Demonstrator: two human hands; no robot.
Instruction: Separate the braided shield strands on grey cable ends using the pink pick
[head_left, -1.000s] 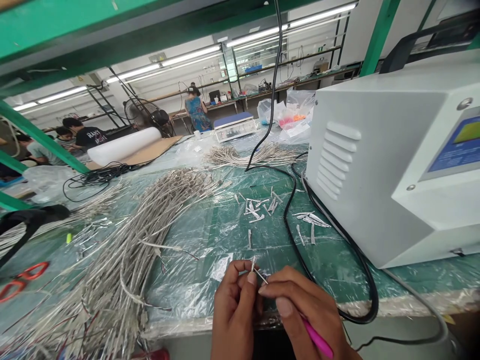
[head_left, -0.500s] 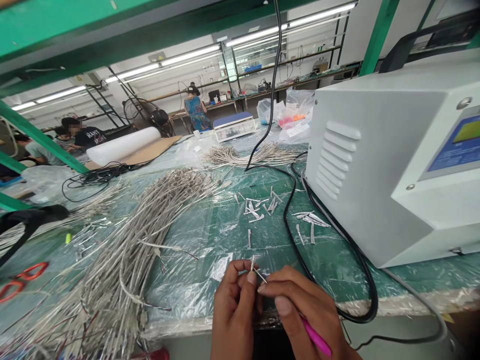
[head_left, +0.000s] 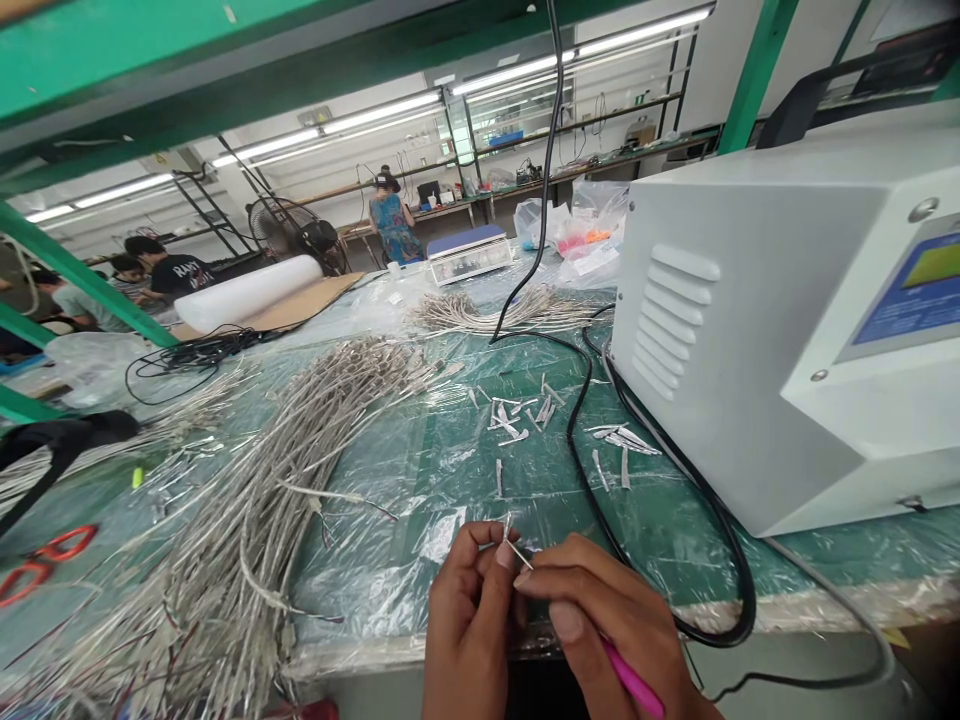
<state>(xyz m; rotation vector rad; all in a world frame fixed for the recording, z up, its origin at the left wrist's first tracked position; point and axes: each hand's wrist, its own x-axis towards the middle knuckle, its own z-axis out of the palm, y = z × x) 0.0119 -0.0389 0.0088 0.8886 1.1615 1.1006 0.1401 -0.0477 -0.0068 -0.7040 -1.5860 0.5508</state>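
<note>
Near the front edge of the table, my left hand [head_left: 471, 612] pinches a small light-coloured wire end [head_left: 508, 527] between thumb and index finger. Most of that piece is hidden by the fingers. My right hand [head_left: 611, 600] is closed round a pink-handled tool [head_left: 634, 683], whose thin metal shaft points at the wire end and meets it or nearly so. Beyond the hands, several small silvery-white strips [head_left: 510, 418] lie scattered on the plastic-covered green mat [head_left: 442, 470]. To the left lies a large bundle of grey cables [head_left: 300, 450] with bared ends.
A white machine [head_left: 720, 330] stands on the right, a black cable [head_left: 577, 440] curving in front of it. Orange-handled scissors [head_left: 49, 560] lie at far left. Behind are a scale [head_left: 469, 255], more cables [head_left: 510, 310] and plastic bags [head_left: 574, 225]. Several people sit in the background.
Both hands keep almost the same pose. The tool's tip and the wire end have shifted very slightly; the rest looks unchanged.
</note>
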